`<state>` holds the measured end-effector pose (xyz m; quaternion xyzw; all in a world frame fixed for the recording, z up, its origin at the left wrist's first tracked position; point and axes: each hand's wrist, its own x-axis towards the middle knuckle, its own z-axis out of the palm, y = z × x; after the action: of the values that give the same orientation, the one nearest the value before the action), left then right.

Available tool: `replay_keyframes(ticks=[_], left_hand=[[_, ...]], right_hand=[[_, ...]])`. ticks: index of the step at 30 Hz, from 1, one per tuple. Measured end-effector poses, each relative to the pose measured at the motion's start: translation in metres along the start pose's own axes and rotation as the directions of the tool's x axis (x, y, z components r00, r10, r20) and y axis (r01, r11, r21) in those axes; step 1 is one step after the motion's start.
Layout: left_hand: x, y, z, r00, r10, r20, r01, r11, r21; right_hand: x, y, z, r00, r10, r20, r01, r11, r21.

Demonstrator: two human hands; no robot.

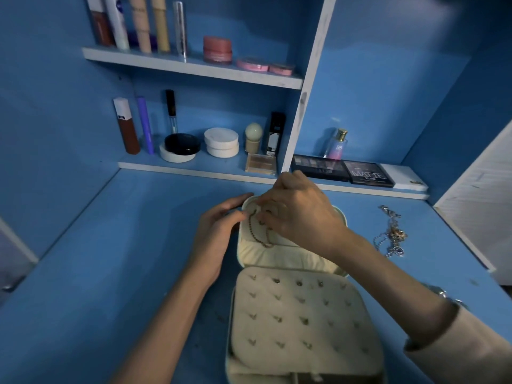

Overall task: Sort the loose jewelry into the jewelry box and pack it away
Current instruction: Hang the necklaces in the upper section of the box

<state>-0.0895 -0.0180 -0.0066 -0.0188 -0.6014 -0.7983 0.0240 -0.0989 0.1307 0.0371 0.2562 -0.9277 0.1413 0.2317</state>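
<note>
A cream, rounded-corner jewelry box [266, 331] lies open on the matte blue tabletop [124, 245], right in front of the person. Its near half carries a soft padded panel, quilted with rows of dimples, several of which hold small dull-metal studs [299, 284]. Its lid [277, 259] is tilted back away from the person and is lined with the same pale fabric, with a gathered pocket along the bottom.

A thin beaded chain [253, 231], dark gold in tone, hangs in a loop against the lid lining. The right hand [302, 214] reaches over the lid from the right, its fingers curled down and pinching the upper end of the chain; the hand covers much of the lid's top edge. The left hand [219, 231] grips the lid's left rim, fingers bent over the corner and thumb pressed on the inner face. A beige sleeve [465, 342] covers the right forearm.

The loose jewelry [392, 235], a tangle of silvery chains and pendants, lies on the tabletop well to the right of the box.

Behind, a white lower shelf [194, 169] holds tubes, round compacts and a dark bottle; to its right stand flat eyeshadow palettes [370, 173] and a glass perfume bottle [336, 144] with a gold cap. The upper shelf [194, 66] carries tall tubes and pink pots
</note>
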Motion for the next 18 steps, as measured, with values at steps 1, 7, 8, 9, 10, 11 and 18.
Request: replay_keyframes(ticks=[1,7,8,9,10,11,18], left_hand=[[0.0,0.0,0.0,1.0,0.005,0.0,-0.005,1.0,0.003],[-0.001,0.0,-0.001,1.0,0.002,0.009,-0.002,1.0,0.004],[-0.002,0.0,-0.001,1.0,0.002,0.009,-0.002,1.0,0.008],[-0.001,-0.001,-0.001,1.0,0.002,0.008,-0.002,1.0,0.011],[-0.001,-0.001,-0.001,1.0,0.003,0.007,-0.003,1.0,0.016],[-0.002,-0.001,-0.002,1.0,0.004,0.005,-0.004,1.0,0.018],[-0.002,-0.001,-0.001,1.0,0.02,0.004,-0.02,0.999,0.037]], right_hand=[[0.0,-0.001,0.0,1.0,0.006,-0.005,-0.006,1.0,-0.016],[0.0,-0.01,-0.007,0.984,0.137,0.117,-0.135,0.991,-0.021],[0.001,-0.01,-0.009,0.973,0.172,0.153,-0.176,0.984,0.012],[0.003,-0.011,-0.01,0.962,0.202,0.182,-0.214,0.976,0.048],[0.004,-0.011,-0.011,0.955,0.219,0.2,-0.238,0.968,0.076],[0.004,-0.012,-0.013,0.951,0.225,0.212,-0.249,0.964,0.092],[-0.006,-0.011,-0.018,0.973,0.153,0.17,-0.163,0.986,0.044]])
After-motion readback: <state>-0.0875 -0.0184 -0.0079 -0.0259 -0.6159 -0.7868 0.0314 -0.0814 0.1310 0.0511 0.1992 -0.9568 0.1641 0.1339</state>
